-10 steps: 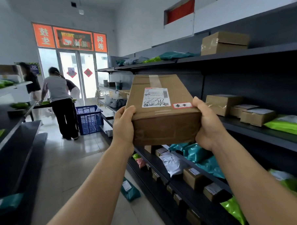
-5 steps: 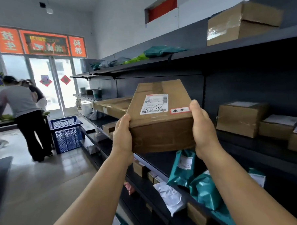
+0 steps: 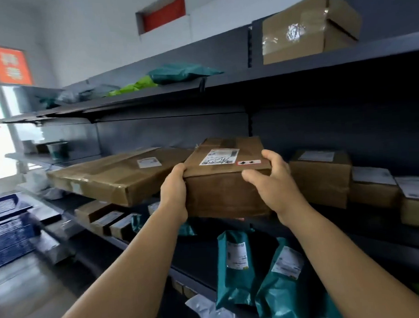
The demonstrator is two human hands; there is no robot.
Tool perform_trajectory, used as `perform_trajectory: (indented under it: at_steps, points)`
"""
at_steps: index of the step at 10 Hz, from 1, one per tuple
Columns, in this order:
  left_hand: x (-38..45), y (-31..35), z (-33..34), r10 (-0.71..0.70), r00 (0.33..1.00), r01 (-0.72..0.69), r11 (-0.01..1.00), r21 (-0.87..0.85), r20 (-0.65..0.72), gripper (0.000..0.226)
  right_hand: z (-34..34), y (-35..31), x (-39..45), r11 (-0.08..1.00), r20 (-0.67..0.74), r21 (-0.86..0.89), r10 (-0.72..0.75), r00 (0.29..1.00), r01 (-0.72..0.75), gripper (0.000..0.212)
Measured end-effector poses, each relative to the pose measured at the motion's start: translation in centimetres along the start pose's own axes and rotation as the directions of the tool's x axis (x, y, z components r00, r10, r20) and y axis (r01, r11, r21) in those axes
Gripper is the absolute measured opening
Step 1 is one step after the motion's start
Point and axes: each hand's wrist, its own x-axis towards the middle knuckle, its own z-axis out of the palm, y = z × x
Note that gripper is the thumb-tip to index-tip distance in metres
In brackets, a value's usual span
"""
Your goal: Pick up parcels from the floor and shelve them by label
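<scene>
Head view: both my hands, left (image 3: 174, 194) and right (image 3: 274, 187), clasp the labelled parcel (image 3: 226, 182) at the middle shelf (image 3: 375, 240), fingers (image 3: 272, 157) clenched on it.

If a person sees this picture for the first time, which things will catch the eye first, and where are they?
First, the brown box in the middle, held at the middle shelf by the left hand and right hand, with a white label on top. Next, the long flat carton lying to its left on that shelf. Then the teal bags standing on the shelf below, at lower right.
</scene>
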Motion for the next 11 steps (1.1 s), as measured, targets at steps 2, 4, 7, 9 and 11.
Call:
perform_trajectory:
  at_steps: [2, 4, 7, 9, 11]
  points:
    - [6.3, -0.2, 2.4, -0.015, 0.979, 0.001, 0.998, 0.069, 0.204, 0.026, 0.8, 1.1, 2.9, 0.956, -0.160, -0.287, 0.019, 0.987, -0.064, 0.052]
    - [10.5, -1.6, 4.0, -0.070, 0.942, 0.035, 0.993, 0.111, 0.329, 0.040, 2.2, 1.7, 4.2, 0.836, -0.286, -0.525, 0.005, 0.958, -0.162, 0.042]
    - [13.5, -1.9, 3.6, 0.004, 0.939, -0.083, 0.973, 0.215, 0.343, 0.062, 4.3, 1.1, 4.9, 0.678, -0.282, -0.702, 0.014, 0.959, -0.217, 0.039]
    - [11.1, -1.1, 3.2, 0.105, 0.935, -0.201, 0.944, 0.262, 0.340, 0.068, 3.7, 0.7, 3.9, 0.675, -0.270, -0.697, 0.065, 0.961, -0.241, 0.055]
    - [5.5, -1.4, 2.9, 0.316, 0.903, -0.397, 0.872, 0.286, 0.290, 0.072, 2.3, -0.6, -0.4, 0.828, -0.380, -0.507, 0.036, 0.924, -0.240, 0.069]
